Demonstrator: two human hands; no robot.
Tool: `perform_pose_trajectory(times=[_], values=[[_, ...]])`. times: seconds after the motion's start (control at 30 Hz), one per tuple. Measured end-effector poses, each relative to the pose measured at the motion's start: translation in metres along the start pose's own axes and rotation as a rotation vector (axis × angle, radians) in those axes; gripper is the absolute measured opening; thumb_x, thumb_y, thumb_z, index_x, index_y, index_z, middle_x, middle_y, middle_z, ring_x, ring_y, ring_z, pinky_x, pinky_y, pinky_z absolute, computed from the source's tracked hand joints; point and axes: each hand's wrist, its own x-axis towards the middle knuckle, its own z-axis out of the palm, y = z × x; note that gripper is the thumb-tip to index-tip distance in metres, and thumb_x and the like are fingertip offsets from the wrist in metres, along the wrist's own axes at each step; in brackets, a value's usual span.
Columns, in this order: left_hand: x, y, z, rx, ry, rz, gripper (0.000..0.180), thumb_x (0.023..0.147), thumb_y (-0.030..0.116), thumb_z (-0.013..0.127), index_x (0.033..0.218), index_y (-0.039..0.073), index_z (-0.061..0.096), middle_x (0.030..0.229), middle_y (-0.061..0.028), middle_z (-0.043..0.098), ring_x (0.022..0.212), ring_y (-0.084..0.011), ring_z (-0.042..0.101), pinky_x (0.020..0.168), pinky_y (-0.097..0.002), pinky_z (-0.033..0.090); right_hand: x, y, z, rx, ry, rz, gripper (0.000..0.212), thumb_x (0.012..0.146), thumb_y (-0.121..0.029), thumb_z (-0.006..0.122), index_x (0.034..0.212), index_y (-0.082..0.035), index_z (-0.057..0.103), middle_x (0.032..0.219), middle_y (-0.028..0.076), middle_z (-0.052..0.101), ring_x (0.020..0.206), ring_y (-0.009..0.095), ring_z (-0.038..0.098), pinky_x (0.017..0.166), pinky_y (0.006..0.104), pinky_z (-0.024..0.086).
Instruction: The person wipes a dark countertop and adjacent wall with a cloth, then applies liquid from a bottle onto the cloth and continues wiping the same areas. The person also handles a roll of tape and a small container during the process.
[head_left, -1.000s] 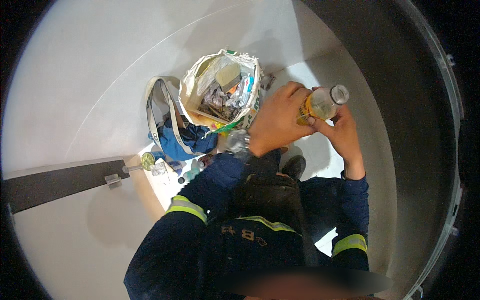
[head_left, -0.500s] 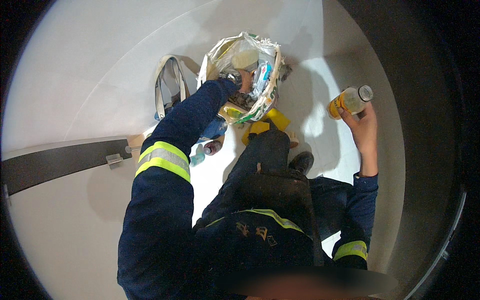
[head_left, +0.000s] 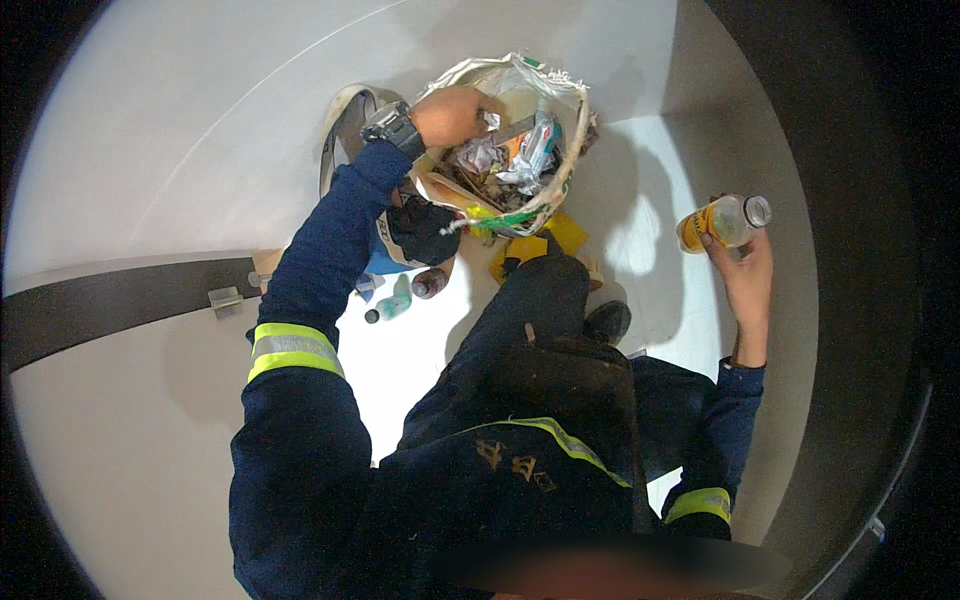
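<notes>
My left hand (head_left: 455, 115), with a watch on its wrist, reaches over the left rim of a white woven sack (head_left: 430, 188). Its fingers are closed around a small white scrap (head_left: 491, 121), perhaps paper. Inside the sack lie crumpled wrappers (head_left: 478, 155), a blue-and-white plastic packet (head_left: 540, 142) and brown debris. Off to the right, my right hand (head_left: 742, 275) grips a clear bottle (head_left: 735, 215) with a yellow-orange label. The bottle is tilted, its uncapped mouth toward the upper right, and my fingers wrap its lower side.
A bag with a pale strap (head_left: 330, 135) stands left of the sack. Below it lie a greenish plastic bottle (head_left: 393, 303) and a dark reddish bottle (head_left: 430, 283). Yellow pieces (head_left: 565, 232) sit by my shoe (head_left: 607, 322). A wall rises at the right.
My left hand has come up from deep inside the sack to its rim, with a white scrap at the fingers. The sack's contents show more. The bottle stays in my right hand.
</notes>
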Motion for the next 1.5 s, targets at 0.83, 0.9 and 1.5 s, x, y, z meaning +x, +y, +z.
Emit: perform_pose_trajectory(times=[0.83, 0.9, 1.5], values=[[0.042, 0.015, 0.057, -0.170, -0.027, -0.090, 0.031, 0.096, 0.014, 0.055, 0.115, -0.005, 0.070, 0.093, -0.0165, 0.074, 0.085, -0.0308, 0.074, 0.076, -0.0422, 0.060, -0.007, -0.019, -0.007, 0.016, 0.093, -0.110, 0.065, 0.079, -0.023, 0.086, 0.134, -0.003, 0.059, 0.124, 0.014, 0.069, 0.122, 0.024, 0.063, 0.109, 0.0406, 0.044], [0.015, 0.045, 0.010, -0.725, 0.050, -0.347, 0.036, 0.099, 0.009, 0.049, 0.129, -0.008, 0.059, 0.109, -0.0167, 0.071, 0.098, -0.0305, 0.072, 0.082, -0.0374, 0.060, -0.006, -0.018, -0.005, 0.050, 0.092, -0.107, 0.067, 0.079, -0.023, 0.086, 0.136, -0.003, 0.058, 0.125, 0.014, 0.069, 0.122, 0.024, 0.062, 0.109, 0.0409, 0.044], [-0.022, 0.053, 0.011, -1.238, 0.159, -0.432, 0.028, 0.103, 0.015, 0.057, 0.125, -0.003, 0.058, 0.107, -0.0114, 0.071, 0.089, -0.0187, 0.073, 0.067, -0.0229, 0.057, 0.002, -0.031, 0.002, 0.075, 0.000, -0.142, 0.058, 0.080, -0.023, 0.084, 0.130, -0.004, 0.061, 0.121, 0.011, 0.070, 0.117, 0.023, 0.064, 0.108, 0.0403, 0.044]])
